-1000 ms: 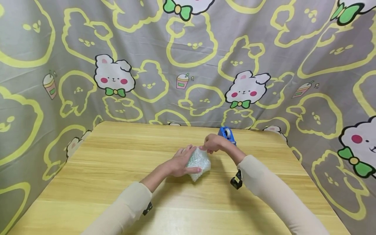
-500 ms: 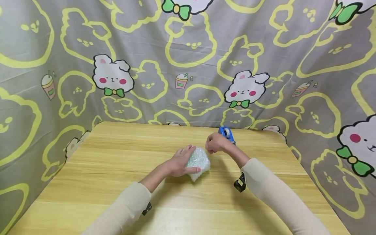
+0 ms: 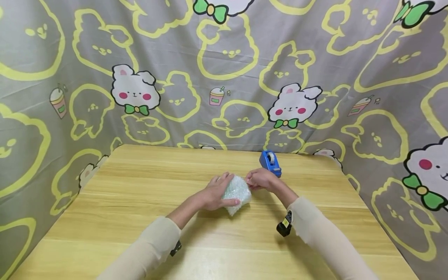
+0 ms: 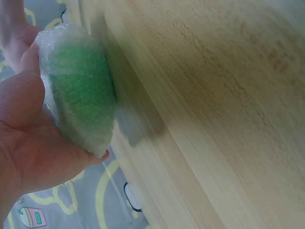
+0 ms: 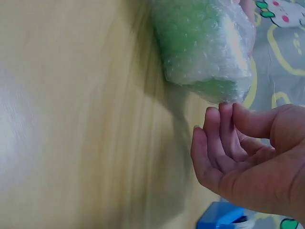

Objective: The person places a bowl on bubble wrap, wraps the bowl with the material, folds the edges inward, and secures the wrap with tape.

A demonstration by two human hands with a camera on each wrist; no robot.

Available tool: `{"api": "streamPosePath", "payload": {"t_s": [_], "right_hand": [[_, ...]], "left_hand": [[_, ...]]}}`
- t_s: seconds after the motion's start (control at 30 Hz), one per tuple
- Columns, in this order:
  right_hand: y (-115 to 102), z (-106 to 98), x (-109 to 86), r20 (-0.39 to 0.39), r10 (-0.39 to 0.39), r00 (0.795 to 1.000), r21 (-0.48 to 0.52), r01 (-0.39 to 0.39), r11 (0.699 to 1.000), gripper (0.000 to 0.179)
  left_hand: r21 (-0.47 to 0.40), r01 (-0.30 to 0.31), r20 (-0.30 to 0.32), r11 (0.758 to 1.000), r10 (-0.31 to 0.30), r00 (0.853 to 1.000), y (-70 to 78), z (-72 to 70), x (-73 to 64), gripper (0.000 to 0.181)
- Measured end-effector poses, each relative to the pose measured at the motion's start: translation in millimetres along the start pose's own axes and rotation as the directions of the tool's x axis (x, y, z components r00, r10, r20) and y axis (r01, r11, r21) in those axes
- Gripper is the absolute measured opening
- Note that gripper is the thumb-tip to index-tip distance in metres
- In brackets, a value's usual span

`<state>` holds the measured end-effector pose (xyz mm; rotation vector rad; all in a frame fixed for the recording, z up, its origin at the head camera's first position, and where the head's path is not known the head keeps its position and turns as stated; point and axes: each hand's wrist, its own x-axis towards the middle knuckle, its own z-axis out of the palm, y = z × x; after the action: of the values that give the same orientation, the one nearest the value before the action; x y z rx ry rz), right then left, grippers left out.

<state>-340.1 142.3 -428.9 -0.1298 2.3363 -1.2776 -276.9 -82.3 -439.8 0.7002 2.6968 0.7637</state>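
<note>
A small package (image 3: 238, 192) in clear bubble wrap sits mid-table, and something green shows through the wrap in both wrist views. My left hand (image 3: 211, 195) grips it from the left, with the thumb along the near side and the fingers at the far side. At the package's right end is my right hand (image 3: 261, 179). In the right wrist view, its thumb and fingertips (image 5: 226, 107) pinch the edge of the bubble wrap (image 5: 209, 52), while the other fingers lie loosely bent.
A blue tape dispenser (image 3: 270, 163) with a roll in it stands near the table's back edge, just beyond my right hand. The wooden table (image 3: 140, 186) meets a grey patterned curtain (image 3: 182, 50) at the back and sides.
My right hand drew off the package to the right, then came back nearer and lower at its right end, uncovering more of the tape dispenser. The left hand stays in place.
</note>
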Motion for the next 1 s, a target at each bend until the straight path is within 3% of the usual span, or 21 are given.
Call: {"api": "streamPosePath", "payload": {"t_s": [0.17, 0.33, 0.43, 0.57, 0.87, 1.0], "right_hand": [[7.8, 0.3, 2.5, 0.009, 0.071, 0.997, 0.126, -0.072, 0.989, 0.020], [9.8, 6.5, -4.8, -0.164, 0.016, 0.986, 0.088, -0.002, 0.996, 0.014], [10.2, 12.9, -11.4, -0.300, -0.070, 0.951, -0.005, 0.072, 0.997, 0.012], [10.5, 21.1, -17.6, -0.409, -0.203, 0.890, -0.143, 0.157, 0.977, 0.012], [8.8, 29.2, -20.2, -0.498, -0.373, 0.783, -0.322, 0.233, 0.918, 0.019], [7.2, 30.3, -20.7, -0.507, -0.409, 0.758, -0.345, 0.257, 0.903, 0.020]], "left_hand": [[0.009, -0.007, -0.011, 1.000, 0.007, 1.000, -5.4, 3.8, 4.8, 0.099], [0.023, -0.011, -0.006, 1.000, 0.012, 1.000, 1.2, 0.0, 1.5, 0.098], [0.021, -0.010, 0.000, 1.000, 0.010, 1.000, 6.4, -3.3, -2.0, 0.097], [0.026, -0.005, 0.003, 1.000, 0.005, 1.000, 9.7, -5.5, -4.7, 0.095], [0.020, -0.009, -0.003, 1.000, 0.009, 1.000, 7.3, -3.9, -3.7, 0.097], [0.023, -0.010, 0.003, 1.000, 0.009, 1.000, 7.1, -3.3, -3.5, 0.097]]}}
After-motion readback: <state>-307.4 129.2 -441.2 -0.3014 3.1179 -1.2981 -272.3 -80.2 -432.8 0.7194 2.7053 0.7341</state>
